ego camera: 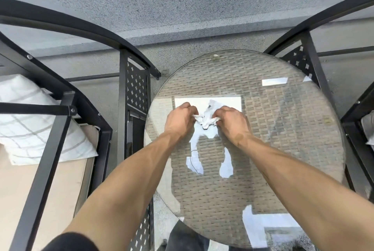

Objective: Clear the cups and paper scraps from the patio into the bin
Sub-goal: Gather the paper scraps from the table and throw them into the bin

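Observation:
A crumpled white paper scrap (206,120) sits bunched between both my hands over the middle of the round glass-topped wicker table (283,129). My left hand (180,121) has its fingers curled around the scrap's left end. My right hand (230,122) is clenched on its right end. The hands hide most of the paper. No cup and no bin appear in the head view. The bright white patches on the glass are reflections, with my arms mirrored dark in them.
A black metal chair (133,92) with a beige cushion and a white checked pillow (30,121) stands left of the table. Another black chair frame (315,68) stands at the right. A grey textured wall and ledge run behind.

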Motion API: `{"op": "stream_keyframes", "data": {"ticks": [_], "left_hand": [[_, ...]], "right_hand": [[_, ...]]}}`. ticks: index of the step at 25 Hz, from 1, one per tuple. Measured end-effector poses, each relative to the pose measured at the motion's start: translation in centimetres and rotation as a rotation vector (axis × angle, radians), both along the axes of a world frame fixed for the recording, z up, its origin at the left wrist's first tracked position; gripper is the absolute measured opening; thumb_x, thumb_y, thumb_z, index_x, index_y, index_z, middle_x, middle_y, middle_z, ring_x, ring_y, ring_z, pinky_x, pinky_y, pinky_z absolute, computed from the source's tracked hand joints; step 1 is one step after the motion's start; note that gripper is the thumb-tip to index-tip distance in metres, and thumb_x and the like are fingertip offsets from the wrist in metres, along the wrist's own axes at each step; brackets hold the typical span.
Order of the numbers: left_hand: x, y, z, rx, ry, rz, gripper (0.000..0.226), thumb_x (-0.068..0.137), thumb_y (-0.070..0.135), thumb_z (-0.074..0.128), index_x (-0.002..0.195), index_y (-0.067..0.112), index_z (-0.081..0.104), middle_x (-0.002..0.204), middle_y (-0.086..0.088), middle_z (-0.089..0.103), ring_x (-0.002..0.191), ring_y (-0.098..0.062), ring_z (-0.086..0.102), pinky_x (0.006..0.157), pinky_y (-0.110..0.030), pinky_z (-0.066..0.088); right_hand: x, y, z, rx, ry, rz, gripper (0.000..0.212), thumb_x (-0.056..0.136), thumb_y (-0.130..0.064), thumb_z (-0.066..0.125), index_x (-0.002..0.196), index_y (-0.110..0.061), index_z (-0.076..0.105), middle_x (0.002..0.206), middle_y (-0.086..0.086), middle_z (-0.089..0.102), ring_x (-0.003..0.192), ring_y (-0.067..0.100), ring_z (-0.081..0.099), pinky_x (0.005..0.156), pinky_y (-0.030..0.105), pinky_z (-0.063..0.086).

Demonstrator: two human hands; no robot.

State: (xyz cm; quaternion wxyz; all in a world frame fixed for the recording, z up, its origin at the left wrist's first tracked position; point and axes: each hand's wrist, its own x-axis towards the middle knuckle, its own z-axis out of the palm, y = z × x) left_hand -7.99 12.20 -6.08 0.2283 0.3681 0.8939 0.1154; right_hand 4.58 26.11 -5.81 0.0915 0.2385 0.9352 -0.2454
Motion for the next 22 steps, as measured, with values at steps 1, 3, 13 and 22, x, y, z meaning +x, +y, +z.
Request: {"op": "stream_keyframes", "data": {"ticks": [1,3,13,22], "left_hand": [[0.6,-0.2,0.2,0.000,-0.004,0.046,0.020,0.090,0.013,0.061,0.108,0.021,0.068,0.104,0.002,0.062,0.088,-0.022,0.064,0.077,-0.034,0.055],[1.9,-0.9,0.7,-0.017,-0.032,0.096,0.018,0.090,0.015,0.062,0.106,0.022,0.066,0.105,0.000,0.065,0.085,-0.022,0.064,0.074,-0.037,0.057],[7.1,-3.8,7.5,0.267,-0.391,0.119,0.044,0.079,0.015,0.076,0.116,0.034,0.061,0.084,0.007,0.054,0.078,-0.013,0.056,0.072,-0.030,0.047],[17.4,0.9,13.0,0.413,-0.468,-0.157,0.020,0.076,0.008,0.079,0.091,0.018,0.072,0.060,0.012,0.046,0.058,-0.007,0.042,0.058,-0.018,0.035]], "right_hand": [[0.4,-0.4,0.0,-0.020,-0.011,-0.032,0.031,0.088,-0.005,0.057,0.112,-0.022,0.066,0.112,0.000,0.065,0.102,0.023,0.060,0.091,0.037,0.048],[1.4,-1.0,0.3,-0.057,-0.056,-0.069,0.028,0.087,-0.007,0.060,0.109,-0.022,0.067,0.109,0.002,0.067,0.098,0.023,0.062,0.089,0.038,0.050],[10.4,-3.6,6.7,-0.246,0.157,-0.394,0.057,0.085,-0.010,0.065,0.134,-0.032,0.048,0.124,0.003,0.064,0.114,0.023,0.059,0.093,0.031,0.045],[25.1,-5.2,13.8,-0.130,0.317,-0.765,0.027,0.084,-0.006,0.067,0.110,-0.010,0.070,0.114,0.004,0.059,0.107,0.022,0.056,0.093,0.027,0.039]]}}
